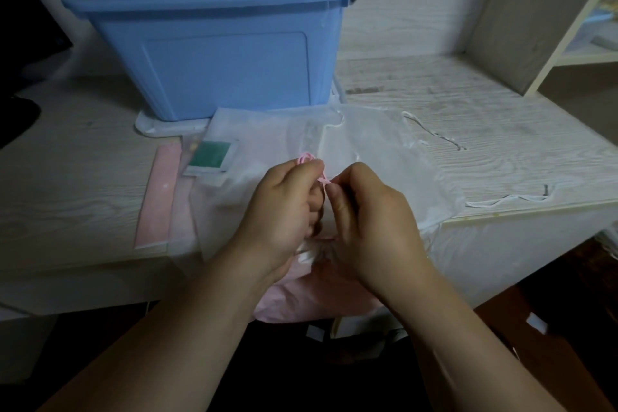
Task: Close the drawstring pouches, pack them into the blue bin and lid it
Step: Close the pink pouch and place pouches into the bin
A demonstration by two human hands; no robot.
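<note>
Head view: left hand (284,211) and right hand (371,214) pinch a pink drawstring (321,180) in front of an open blue bin (214,53).
Bin stands uncovered on the desk (468,104), its inside mostly hidden. Just before it lie sheer white pouches (361,157), one holding a green packet (210,159). Farther from the bin, a pink pouch (294,301) hangs below the hands.

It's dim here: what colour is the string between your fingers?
The drawstring is pink; head view.
</note>
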